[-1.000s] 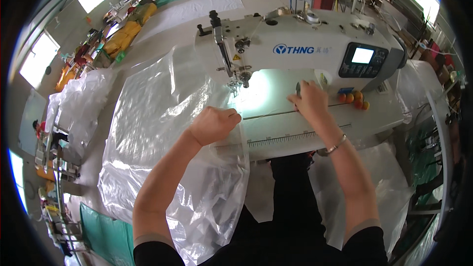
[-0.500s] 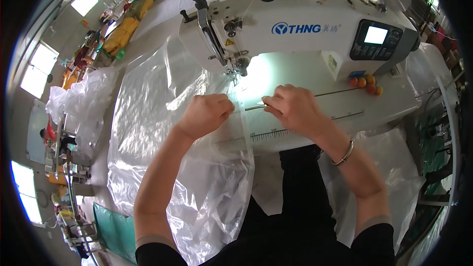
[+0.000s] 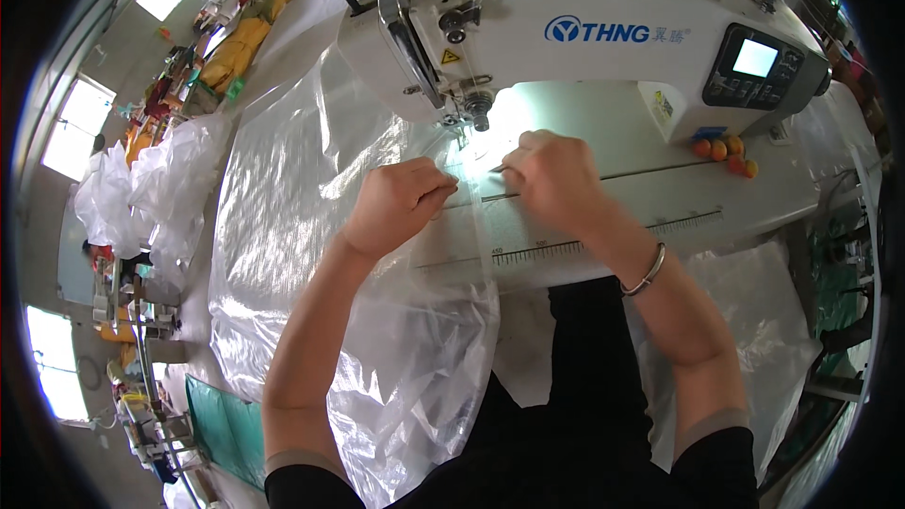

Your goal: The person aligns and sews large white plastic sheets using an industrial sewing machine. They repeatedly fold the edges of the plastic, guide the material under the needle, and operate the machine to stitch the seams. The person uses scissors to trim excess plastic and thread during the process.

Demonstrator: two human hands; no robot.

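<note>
A clear plastic sheet [image 3: 283,188] lies over the left of the sewing machine's bed and hangs down past its front edge. My left hand [image 3: 401,205] is closed in a pinch at the sheet's right part, just in front of the needle and presser foot [image 3: 462,121]. To the right of the sheet's edge, my right hand [image 3: 554,179] is curled shut over the machine bed [image 3: 660,193]. A small tip shows at its fingertips, but what it holds is hidden. The white sewing machine [image 3: 603,61] stands beyond both hands, its lamp lit.
Several small orange-red fruits [image 3: 726,151] sit by the machine's right column, below a control panel [image 3: 754,66] with a lit screen. A ruler scale [image 3: 537,253] runs along the bed's front. More plastic [image 3: 726,311] hangs at the right; crumpled plastic [image 3: 174,179] is heaped at far left.
My right hand has curled in more and moved slightly toward the needle area. The left keeps its pinch. The whole view has shifted a little, so the machine appears further right and higher.
</note>
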